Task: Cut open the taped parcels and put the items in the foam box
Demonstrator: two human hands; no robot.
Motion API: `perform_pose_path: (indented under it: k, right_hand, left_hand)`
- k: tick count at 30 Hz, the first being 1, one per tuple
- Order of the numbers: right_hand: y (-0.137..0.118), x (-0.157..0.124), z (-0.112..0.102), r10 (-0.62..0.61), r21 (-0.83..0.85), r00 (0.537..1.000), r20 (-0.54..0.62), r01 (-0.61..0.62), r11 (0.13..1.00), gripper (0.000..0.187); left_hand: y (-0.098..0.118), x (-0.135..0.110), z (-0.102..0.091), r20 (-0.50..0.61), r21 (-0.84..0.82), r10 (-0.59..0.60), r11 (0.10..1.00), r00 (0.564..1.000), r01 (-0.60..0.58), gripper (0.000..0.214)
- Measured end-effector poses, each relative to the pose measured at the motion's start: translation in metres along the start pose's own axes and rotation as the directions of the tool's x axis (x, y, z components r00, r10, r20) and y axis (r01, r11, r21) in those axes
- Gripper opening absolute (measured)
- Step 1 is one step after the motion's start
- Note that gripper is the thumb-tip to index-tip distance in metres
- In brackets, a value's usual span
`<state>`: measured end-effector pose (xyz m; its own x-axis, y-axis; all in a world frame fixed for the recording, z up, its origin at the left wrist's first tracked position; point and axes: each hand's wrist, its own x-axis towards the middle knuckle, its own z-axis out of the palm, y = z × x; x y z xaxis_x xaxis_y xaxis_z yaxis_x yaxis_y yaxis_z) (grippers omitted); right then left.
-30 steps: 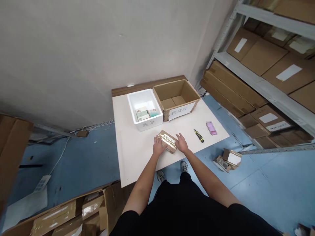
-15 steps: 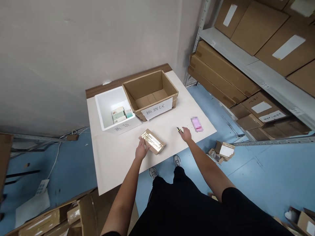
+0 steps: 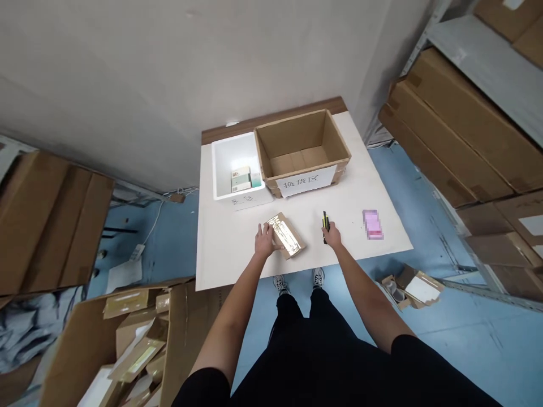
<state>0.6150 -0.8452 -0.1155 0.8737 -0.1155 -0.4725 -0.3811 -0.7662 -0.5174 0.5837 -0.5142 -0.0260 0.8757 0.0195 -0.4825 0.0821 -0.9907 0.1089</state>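
Observation:
A small cardboard parcel [image 3: 286,235] wrapped in shiny tape lies on the white table [image 3: 224,249]. My left hand [image 3: 264,240] rests on the parcel's left end, fingers curled over its edge. My right hand [image 3: 331,234] is closed around a yellow-and-black utility knife [image 3: 325,221], which points away from me just right of the parcel. Behind them stand a white foam bin [image 3: 236,172] with a few small product boxes inside and an open cardboard box [image 3: 302,151] bearing a paper label.
A pink blurred object [image 3: 373,223] lies on the table's right side. Shelving with large cartons [image 3: 458,130] stands at right. An open carton of taped parcels [image 3: 123,350] sits on the floor at lower left, and a torn small box [image 3: 413,285] lies at the right.
My right hand left the parcel, reached right to the utility knife and closed on it, and now holds it nearer the parcel. My left hand stayed on the parcel.

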Motion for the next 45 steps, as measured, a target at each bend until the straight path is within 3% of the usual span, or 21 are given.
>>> perform_pose_path:
  k: [2, 6, 8, 11, 16, 23, 33, 38, 45]
  right_hand:
    - [-0.042, -0.013, 0.010, -0.173, 0.111, 0.985, 0.010, 0.170, 0.979, 0.053]
    - [-0.126, -0.038, 0.038, -0.498, 0.123, 0.864, 0.076, 0.488, 0.864, 0.061]
    - [-0.154, -0.045, 0.049, -0.528, 0.036, 0.837, 0.141, 0.529, 0.848, 0.060]
    - [-0.175, -0.051, 0.057, -0.446, -0.152, 0.875, 0.190, 0.475, 0.867, 0.060]
    - [-0.176, -0.059, 0.052, -0.394, -0.318, 0.899, 0.191, 0.437, 0.841, 0.061]
    - [-0.167, -0.059, 0.045, -0.457, -0.283, 0.866, 0.202, 0.499, 0.819, 0.061]
    - [-0.160, -0.057, 0.053, -0.479, -0.266, 0.861, 0.172, 0.509, 0.819, 0.061]
    - [-0.168, -0.061, 0.049, -0.462, -0.297, 0.866, 0.191, 0.500, 0.814, 0.061]
    - [-0.189, -0.059, 0.033, -0.333, -0.448, 0.900, 0.282, 0.430, 0.784, 0.060]
  left_hand:
    - [0.000, -0.001, 0.003, 0.003, -0.027, -0.007, 1.000, 1.000, 0.007, 0.125]
    - [0.011, -0.001, 0.013, -0.022, -0.082, -0.032, 0.996, 0.999, 0.030, 0.126]
    - [0.018, 0.000, 0.015, -0.015, -0.098, -0.059, 0.994, 0.998, 0.058, 0.124]
    - [0.021, 0.002, 0.015, 0.027, -0.106, -0.044, 0.993, 0.999, 0.047, 0.119]
    - [0.012, 0.001, 0.012, 0.061, -0.114, 0.000, 0.993, 0.998, 0.007, 0.113]
    - [0.016, 0.003, 0.014, 0.074, -0.137, -0.003, 0.990, 0.997, 0.014, 0.113]
    - [0.018, 0.004, 0.014, 0.085, -0.137, -0.020, 0.990, 0.996, 0.031, 0.114]
    - [0.017, 0.004, 0.015, 0.087, -0.148, -0.020, 0.988, 0.996, 0.033, 0.114]
    - [0.014, 0.003, 0.015, 0.083, -0.171, -0.014, 0.985, 0.996, 0.028, 0.114]
